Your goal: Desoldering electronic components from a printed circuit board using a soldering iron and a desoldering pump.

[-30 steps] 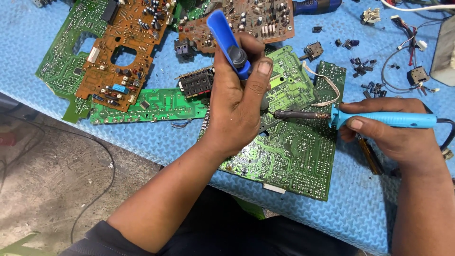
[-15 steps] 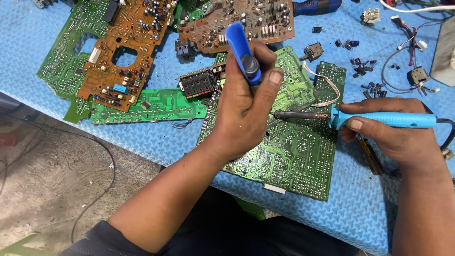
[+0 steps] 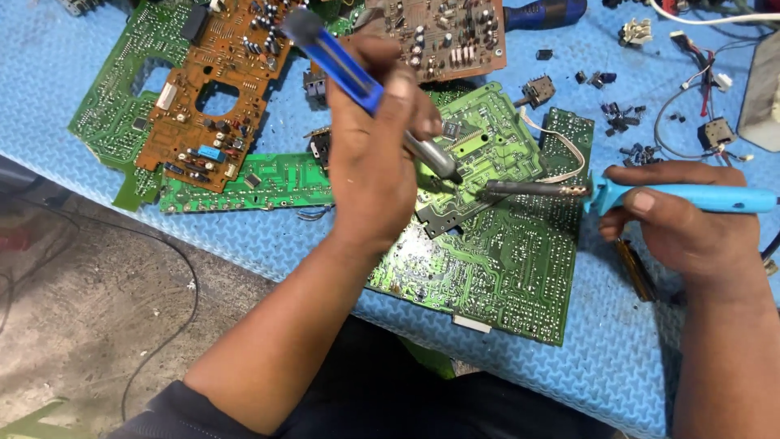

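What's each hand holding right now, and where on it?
Left hand grips a blue desoldering pump around its middle barrel. Right hand holds a light-blue soldering iron by its handle.

Blue desoldering pump, held slanted in the left hand: plunger end far-left, grey metal nozzle pointing down-right onto the large green circuit board. Light-blue soldering iron, gripped by the right hand, lies almost level, its dark metal shaft pointing left, its tip on the board just beside the nozzle. The board lies flat, solder side up, at the near edge of the blue surface.
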